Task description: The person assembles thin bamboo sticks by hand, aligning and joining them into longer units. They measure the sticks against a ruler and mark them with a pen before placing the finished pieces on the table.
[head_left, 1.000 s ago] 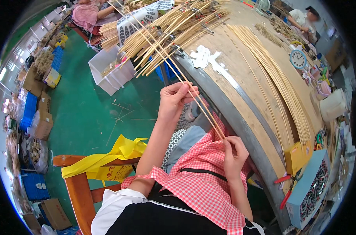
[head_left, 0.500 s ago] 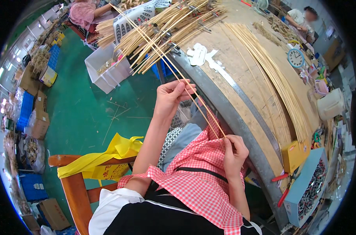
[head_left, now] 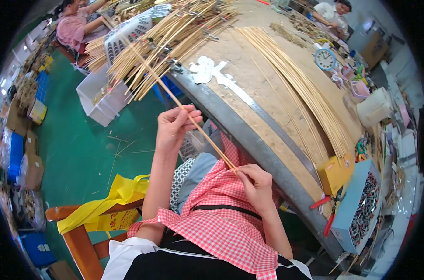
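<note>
Two long, thin bamboo sticks (head_left: pixel 211 143) lie close together over my lap, slanting from my right hand up past the table corner. My left hand (head_left: pixel 175 125) pinches them partway along, thumb against fingers. At their near ends, the fingertips of my right hand (head_left: pixel 257 184) are closed on them. The sticks' far ends cross in front of a large heap of clipped bamboo sticks (head_left: pixel 174 35) at the table's far left. Under my hands lies a red-and-white checked apron (head_left: pixel 216 205).
The metal-edged table (head_left: pixel 249 126) holds a row of long sticks (head_left: pixel 298 88), a steel ruler (head_left: pixel 272 119), a yellow block (head_left: pixel 335 173), red-handled pliers (head_left: pixel 332 212) and a blue box of clips (head_left: pixel 359 210). A white bin (head_left: pixel 97 100) stands left. Two people sit beyond.
The two sticks, spread apart at the far part before, now lie nearly together as one line. Both hands keep their pinch. The whole view has shifted slightly.
</note>
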A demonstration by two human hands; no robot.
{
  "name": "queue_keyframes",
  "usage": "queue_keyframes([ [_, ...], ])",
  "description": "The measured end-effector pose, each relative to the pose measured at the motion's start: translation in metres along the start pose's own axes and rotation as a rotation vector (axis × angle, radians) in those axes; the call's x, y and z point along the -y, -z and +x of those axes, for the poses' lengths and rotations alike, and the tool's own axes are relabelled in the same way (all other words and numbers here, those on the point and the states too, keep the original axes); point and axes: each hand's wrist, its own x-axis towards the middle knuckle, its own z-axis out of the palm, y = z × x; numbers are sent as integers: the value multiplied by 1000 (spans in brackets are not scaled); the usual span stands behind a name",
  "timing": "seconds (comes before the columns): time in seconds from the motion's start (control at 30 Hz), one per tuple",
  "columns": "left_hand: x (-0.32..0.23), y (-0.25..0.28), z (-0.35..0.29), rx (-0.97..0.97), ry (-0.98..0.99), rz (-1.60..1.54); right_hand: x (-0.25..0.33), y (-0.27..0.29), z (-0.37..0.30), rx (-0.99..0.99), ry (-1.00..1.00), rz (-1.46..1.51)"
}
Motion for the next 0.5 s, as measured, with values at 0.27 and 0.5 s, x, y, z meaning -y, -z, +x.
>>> queue_keyframes([
  [0.27, -8, 2, -1, -8, -53, -56, -48, 116, 48, -324, -225, -670],
  [0.5, -9, -6, -5, 4, -43, -13, -83, 139, 46, -156, -328, -1030],
])
